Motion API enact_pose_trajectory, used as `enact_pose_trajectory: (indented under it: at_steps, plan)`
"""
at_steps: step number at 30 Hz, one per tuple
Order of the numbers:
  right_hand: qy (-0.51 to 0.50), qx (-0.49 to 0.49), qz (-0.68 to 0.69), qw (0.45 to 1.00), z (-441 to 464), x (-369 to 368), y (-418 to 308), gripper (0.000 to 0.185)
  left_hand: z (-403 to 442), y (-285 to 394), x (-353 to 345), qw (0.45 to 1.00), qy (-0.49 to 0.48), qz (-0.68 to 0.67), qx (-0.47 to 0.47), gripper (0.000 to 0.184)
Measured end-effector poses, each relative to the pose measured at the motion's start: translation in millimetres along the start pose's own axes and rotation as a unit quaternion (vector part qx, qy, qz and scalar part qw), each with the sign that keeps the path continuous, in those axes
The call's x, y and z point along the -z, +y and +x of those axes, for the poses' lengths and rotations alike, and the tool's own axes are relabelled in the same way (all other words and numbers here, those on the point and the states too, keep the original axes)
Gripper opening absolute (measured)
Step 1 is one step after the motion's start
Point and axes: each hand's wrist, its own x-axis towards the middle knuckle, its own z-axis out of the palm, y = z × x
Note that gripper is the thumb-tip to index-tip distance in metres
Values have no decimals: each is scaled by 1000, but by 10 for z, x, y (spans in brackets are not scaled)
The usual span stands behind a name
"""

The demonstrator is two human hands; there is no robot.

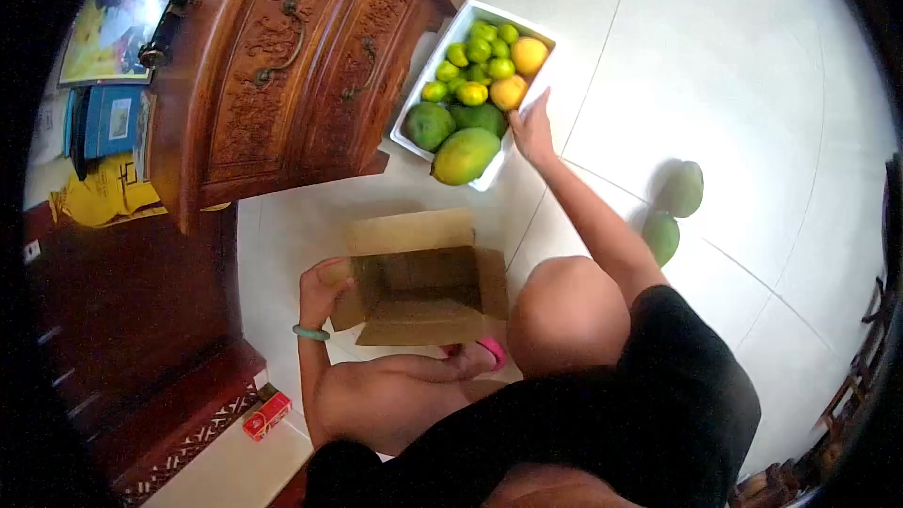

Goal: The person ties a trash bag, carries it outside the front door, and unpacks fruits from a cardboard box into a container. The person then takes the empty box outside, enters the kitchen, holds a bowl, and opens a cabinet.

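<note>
A white foam box (481, 7) holds several small green citrus fruits (478, 49), two orange-yellow fruits (530, 55) and large green mangoes (466, 156). My right hand (535, 134) grips the box's right rim near its lower corner. Below stands an open, empty-looking cardboard box (419, 287) with its flaps spread. My left hand (324, 292), above a green bracelet (310, 332), is closed beside its left flap, around something tan and rounded that I cannot make out clearly.
Two green mangoes (682, 190) lie on the tiled floor at right. A carved wooden cabinet (273, 66) stands at upper left, with books (117, 120) and a yellow bag (108, 190) beside it. A red packet (267, 415) is at lower left.
</note>
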Motion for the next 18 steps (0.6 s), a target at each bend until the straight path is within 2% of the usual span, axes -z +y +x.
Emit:
enact_pose_trajectory:
  at_steps: [1, 2, 3, 4, 5, 6, 7, 8, 9, 11, 12, 14, 15, 16, 18]
  plan:
    - [-59, -31, 20, 998, 24, 130, -122, 85, -30, -30, 18, 999, -8, 25, 34, 32]
    - [-62, -46, -8, 997, 116, 114, -105, 85, -50, -276, -1, 996, 44, 64, -34, 33]
    - [-47, -10, -32, 998, 213, 15, 15, 87, -78, -268, 21, 997, 34, 64, -40, 33]
    - [-5, 121, -68, 990, 308, -99, 218, 90, -115, -249, 0, 999, 21, -27, -2, 33]
    - [-36, 83, -102, 991, 360, -75, 221, 91, -169, -234, -37, 992, -2, -119, 44, 33]
    - [-120, -33, -6, 992, 324, 40, -92, 94, -163, -522, 1, 998, 10, -55, -5, 32]
    - [-106, 64, -11, 992, 293, 21, 37, 97, -207, -479, -34, 998, -15, -59, 0, 32]
    - [-151, 91, -8, 984, 256, 144, -9, 94, -286, -325, -42, 994, -30, -97, 46, 29]
    - [-198, 26, -28, 980, 218, 209, -16, 86, -340, -218, -69, 987, -33, -132, 91, 27]
    - [-197, 47, 2, 979, 13, 595, -285, 79, -371, -149, -149, 985, -22, -150, 86, 27]
    - [-149, 60, 18, 987, -10, 805, -330, 68, -315, -89, -203, 983, 1, -164, 78, 27]
    - [-24, 87, -79, 993, -354, 1337, -307, 63, -324, -73, -255, 982, -7, -170, 77, 29]
    - [88, 164, -218, 958, -509, 1591, -159, 65, -282, -39, -296, 981, -13, -178, 72, 30]
    - [112, 54, -334, 934, -706, 1884, -314, 74, -234, -12, -321, 980, -14, -183, 74, 30]
    - [158, -30, -420, 893, -1017, 2264, -36, 92, -151, 54, -351, 976, -123, -175, 44, 33]
